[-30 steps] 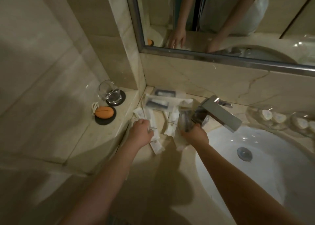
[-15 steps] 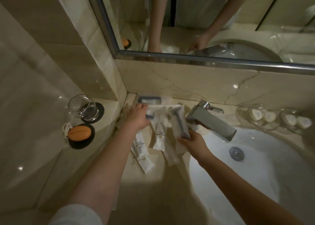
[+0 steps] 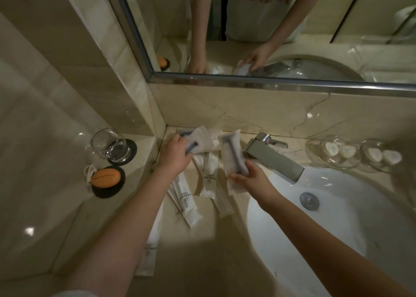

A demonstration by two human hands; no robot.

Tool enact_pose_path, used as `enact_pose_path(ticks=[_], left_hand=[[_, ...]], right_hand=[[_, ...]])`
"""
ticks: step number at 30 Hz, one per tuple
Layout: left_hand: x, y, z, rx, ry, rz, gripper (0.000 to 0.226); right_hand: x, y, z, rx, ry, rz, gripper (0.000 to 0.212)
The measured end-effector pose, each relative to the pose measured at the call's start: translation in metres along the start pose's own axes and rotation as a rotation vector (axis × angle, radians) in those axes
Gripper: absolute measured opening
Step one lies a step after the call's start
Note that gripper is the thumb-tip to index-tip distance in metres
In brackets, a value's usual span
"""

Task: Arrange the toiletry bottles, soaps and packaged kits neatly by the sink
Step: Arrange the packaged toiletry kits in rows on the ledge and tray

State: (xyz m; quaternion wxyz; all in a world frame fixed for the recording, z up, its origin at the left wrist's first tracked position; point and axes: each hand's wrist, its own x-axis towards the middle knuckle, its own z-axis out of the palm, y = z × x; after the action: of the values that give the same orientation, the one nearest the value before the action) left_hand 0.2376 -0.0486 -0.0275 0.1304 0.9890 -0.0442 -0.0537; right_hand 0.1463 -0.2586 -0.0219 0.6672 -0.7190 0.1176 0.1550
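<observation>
1. 2 bare hands are working over the beige marble bench (image 3: 191, 263) left of the white oval sink (image 3: 292, 240).
2. The left hand (image 3: 175, 156) is closing its fingers on a translucent white packet with a dark blue item inside (image 3: 198, 142), at the back corner under the mirror (image 3: 270, 26).
3. The right hand (image 3: 254, 179) is pinching the lower end of a translucent white razor packet (image 3: 231, 155), holding it just beside the chrome faucet (image 3: 270, 157).
4. Several long white sachets (image 3: 208, 179) are lying loosely fanned on the bench between the 2 hands, and another is lying under the left forearm.
5. An orange oval soap on a black coaster (image 3: 105, 178) and a clear glass cup (image 3: 110, 146) are sitting on the raised ledge to the left.
6. 2 clear glass dishes holding small white soaps (image 3: 337, 150) are standing right of the faucet.
</observation>
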Motion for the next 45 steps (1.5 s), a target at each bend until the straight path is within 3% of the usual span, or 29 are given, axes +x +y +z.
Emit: enact_pose_path(ticks=[4,9,14,20,22,24,27,30,33,41,45], left_hand=[[-0.031,0.028,-0.027,-0.246,0.060,-0.116,0.026],[-0.077,0.074,-0.046,-0.857,0.105,-0.245,0.025],[-0.110,0.125,-0.051,-1.214,-0.074,-0.221,0.027],[-0.123,0.193,-0.041,-1.278,-0.197,-0.246,0.028],[-0.127,0.217,-0.034,-1.238,-0.205,-0.229,0.031],[-0.130,0.241,-0.025,-1.191,-0.224,-0.231,0.034],[-0.136,0.278,-0.013,-1.149,-0.238,-0.175,0.030],[-0.143,0.312,-0.006,-1.158,-0.243,-0.103,0.024],[-0.148,0.337,-0.001,-1.158,-0.265,-0.109,0.012],[-0.145,0.397,0.023,-1.111,-0.314,-0.171,0.019],[-0.135,0.438,0.043,-1.081,-0.317,-0.223,0.023]], right_hand=[[-0.021,-0.010,-0.012,0.052,-0.043,-0.053,0.023],[-0.062,-0.018,-0.040,0.097,-0.138,-0.106,0.020],[-0.101,-0.018,-0.076,0.112,-0.174,-0.141,0.028],[-0.139,-0.009,-0.129,0.020,-0.147,-0.112,0.014],[-0.150,-0.003,-0.149,-0.014,-0.132,-0.105,0.020],[-0.161,-0.001,-0.167,0.042,-0.066,-0.110,0.028],[-0.170,-0.002,-0.192,0.188,0.088,-0.123,0.020],[-0.170,-0.005,-0.212,0.174,0.202,-0.160,0.011],[-0.174,-0.003,-0.231,0.162,0.289,-0.193,0.023],[-0.192,0.026,-0.292,0.219,0.258,-0.099,0.005],[-0.196,0.048,-0.329,0.157,0.378,-0.035,0.024]])
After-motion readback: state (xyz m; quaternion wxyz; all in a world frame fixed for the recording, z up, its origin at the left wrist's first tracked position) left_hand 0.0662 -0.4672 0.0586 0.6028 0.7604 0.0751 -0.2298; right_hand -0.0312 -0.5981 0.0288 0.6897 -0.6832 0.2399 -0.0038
